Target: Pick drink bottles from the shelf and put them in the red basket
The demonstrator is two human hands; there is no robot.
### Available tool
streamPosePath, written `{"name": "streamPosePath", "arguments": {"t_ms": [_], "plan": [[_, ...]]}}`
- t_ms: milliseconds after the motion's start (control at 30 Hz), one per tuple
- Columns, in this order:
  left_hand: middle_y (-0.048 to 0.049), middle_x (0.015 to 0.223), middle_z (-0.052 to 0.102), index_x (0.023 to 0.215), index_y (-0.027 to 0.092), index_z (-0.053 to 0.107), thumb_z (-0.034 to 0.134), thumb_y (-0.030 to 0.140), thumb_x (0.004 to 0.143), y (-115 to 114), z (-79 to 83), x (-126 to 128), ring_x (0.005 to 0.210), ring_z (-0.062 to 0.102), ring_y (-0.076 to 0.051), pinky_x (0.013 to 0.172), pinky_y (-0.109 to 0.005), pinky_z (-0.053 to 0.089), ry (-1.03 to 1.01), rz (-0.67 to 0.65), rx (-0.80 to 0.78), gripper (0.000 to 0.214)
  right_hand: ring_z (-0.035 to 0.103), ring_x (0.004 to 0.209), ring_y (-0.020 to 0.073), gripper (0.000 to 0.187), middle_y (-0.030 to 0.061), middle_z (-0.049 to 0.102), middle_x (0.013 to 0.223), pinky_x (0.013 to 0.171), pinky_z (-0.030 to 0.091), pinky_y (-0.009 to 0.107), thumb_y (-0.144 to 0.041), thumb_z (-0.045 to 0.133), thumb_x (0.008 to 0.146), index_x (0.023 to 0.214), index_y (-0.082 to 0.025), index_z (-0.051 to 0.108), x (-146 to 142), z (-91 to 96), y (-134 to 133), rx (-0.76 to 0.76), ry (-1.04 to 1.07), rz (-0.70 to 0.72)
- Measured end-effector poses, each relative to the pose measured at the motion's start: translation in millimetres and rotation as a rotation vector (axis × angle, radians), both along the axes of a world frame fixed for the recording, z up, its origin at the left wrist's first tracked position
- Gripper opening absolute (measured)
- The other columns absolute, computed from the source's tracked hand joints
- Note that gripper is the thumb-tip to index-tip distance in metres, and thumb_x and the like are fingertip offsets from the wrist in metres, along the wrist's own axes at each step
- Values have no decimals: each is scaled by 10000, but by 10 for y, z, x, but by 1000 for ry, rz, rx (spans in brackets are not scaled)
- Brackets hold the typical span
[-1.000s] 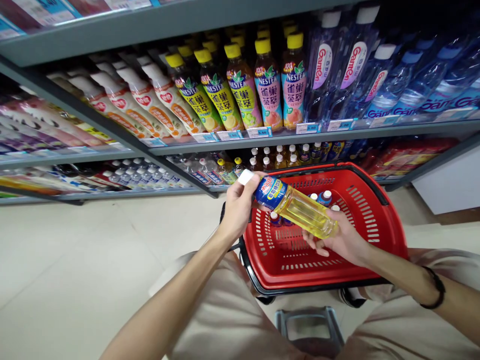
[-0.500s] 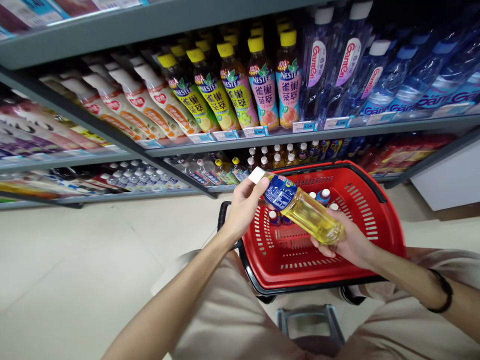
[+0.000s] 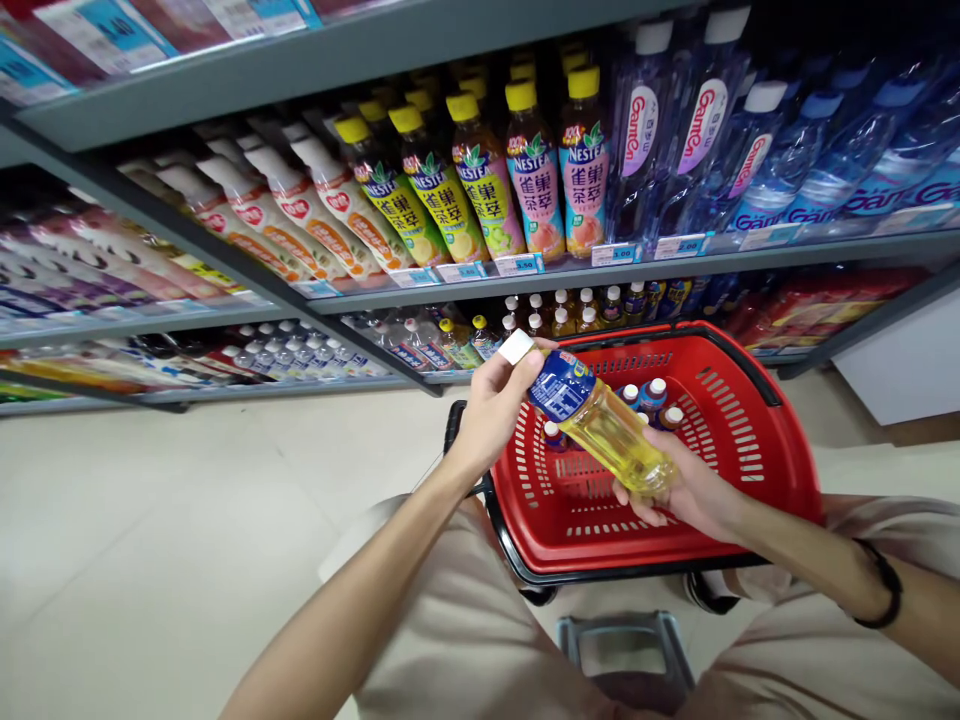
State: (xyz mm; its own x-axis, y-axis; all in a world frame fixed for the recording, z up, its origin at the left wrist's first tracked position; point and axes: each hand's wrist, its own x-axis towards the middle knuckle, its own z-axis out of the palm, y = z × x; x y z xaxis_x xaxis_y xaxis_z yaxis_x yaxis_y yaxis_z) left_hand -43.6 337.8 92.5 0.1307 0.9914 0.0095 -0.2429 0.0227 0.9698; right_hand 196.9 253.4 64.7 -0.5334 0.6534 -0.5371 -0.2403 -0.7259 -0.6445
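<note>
Clasped between left hand (image 3: 493, 412) and right hand (image 3: 696, 488), the bottle (image 3: 606, 432) slants over the red basket (image 3: 784, 470), floor (image 3: 225, 500) lying beyond its left rim (image 3: 501, 535).

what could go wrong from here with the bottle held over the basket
The slanted clear plastic bottle of yellow liquid might slip if the left hand at its capped end or the right hand at its base loosened. Beneath is the red slotted plastic basket, so a fall could knock the small white-capped bottles inside it.
</note>
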Motion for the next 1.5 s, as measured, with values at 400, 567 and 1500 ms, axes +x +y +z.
{"name": "streamPosePath", "arguments": {"t_ms": [400,567,1500], "plan": [[-51,862,726,976,153,783,820,627,796,38,-47,17,767,636,-150,718,-257,510,46,133,-49,508,714,769,194,632,60,741,999,428,468,202,-569,881,738,1177,-211,601,-151,184,-28,215,-326,-201],[17,684,570,789,152,701,897,639,677,93,-6,64,550,446,-70,482,-197,366,-33,192,-143,537,627,499,119,481,9,693,745,413,411,195,-588,785,843,1025,-175,619,-127,235,-58,251,-270,-142],[46,653,493,789,155,646,939,536,674,69,-12,157,503,372,-40,379,-154,247,-134,88,-189,494,646,525,140,486,45,739,764,439,431,219,-605,749,865,1035,-154,686,-20,14,-15,335,-265,-137]]}}
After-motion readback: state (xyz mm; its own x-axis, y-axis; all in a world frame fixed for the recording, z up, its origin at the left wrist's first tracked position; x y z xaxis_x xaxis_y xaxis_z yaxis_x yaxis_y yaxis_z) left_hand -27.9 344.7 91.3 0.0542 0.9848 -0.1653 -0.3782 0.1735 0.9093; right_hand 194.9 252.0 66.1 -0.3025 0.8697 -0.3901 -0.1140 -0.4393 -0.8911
